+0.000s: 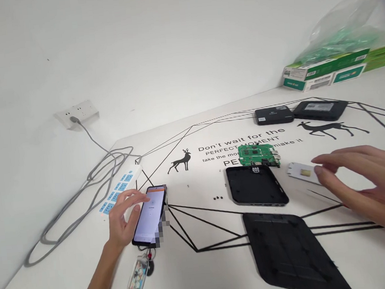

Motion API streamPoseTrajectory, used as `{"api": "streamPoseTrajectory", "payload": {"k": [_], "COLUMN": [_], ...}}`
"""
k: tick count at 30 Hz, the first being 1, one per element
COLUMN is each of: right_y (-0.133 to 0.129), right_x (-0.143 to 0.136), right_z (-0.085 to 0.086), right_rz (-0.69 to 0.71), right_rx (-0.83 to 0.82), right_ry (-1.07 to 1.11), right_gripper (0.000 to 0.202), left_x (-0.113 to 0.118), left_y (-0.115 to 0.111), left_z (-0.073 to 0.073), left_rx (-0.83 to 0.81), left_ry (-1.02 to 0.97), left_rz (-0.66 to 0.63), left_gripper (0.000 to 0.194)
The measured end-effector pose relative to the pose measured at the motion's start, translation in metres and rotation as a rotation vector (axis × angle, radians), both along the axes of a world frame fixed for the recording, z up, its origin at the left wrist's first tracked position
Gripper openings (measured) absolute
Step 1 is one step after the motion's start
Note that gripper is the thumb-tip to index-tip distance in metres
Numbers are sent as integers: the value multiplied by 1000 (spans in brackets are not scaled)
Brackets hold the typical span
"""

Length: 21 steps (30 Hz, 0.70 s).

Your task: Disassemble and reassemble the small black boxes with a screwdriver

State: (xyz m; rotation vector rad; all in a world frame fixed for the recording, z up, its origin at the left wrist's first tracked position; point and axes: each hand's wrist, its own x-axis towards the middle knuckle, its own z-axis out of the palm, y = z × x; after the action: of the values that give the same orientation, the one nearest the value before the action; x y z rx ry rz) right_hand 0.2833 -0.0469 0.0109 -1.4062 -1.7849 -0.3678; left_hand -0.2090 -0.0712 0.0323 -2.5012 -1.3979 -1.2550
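Note:
My left hand (123, 217) is over the left part of a lit phone (150, 214), its fingers apart and the index finger reaching over the screen. At the right, my right hand (369, 182) pinches the near end of a flat white piece (302, 172) with a gold-coloured square on it. Left of that piece lies an open black casing (256, 186), hollow side up. Just behind the casing sits a green circuit board (259, 154). A black cover (291, 248) lies in front of the casing.
Several small screws (218, 198) lie left of the casing. A power strip (121, 187) with a looped grey cable (90, 177) is at the left. Two black boxes, one a small device (274, 115), lie behind. Green-and-white cartons (325, 79) stand back right. A keychain (138, 276) hangs by the phone.

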Motion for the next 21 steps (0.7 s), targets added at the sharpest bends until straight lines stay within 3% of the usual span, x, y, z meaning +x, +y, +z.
{"api": "streamPoseTrajectory", "payload": {"k": [3,5,7,11,16,21], "right_y": [-2,-2,-2,0,3,4], "right_x": [-1,-2,-3,-1,1,-1], "right_z": [5,8,9,7,5,7], "right_rz": [44,38,33,27,75,117], "right_rx": [71,84,72,23,-37,-51], "right_ry": [-93,-106,-102,-43,21,21], "right_gripper": [29,28,28,27,20,19], "left_x": [33,65,99,155,187,191], "left_y": [-25,-46,-65,-81,-74,-50], "left_z": [29,46,53,36,8,22], "left_rx": [61,61,44,88,89,96], "left_ry": [166,285,377,417,402,348], "left_rz": [-21,-104,-215,-392,-424,-402], "left_gripper": [25,31,35,26,17,17]}}
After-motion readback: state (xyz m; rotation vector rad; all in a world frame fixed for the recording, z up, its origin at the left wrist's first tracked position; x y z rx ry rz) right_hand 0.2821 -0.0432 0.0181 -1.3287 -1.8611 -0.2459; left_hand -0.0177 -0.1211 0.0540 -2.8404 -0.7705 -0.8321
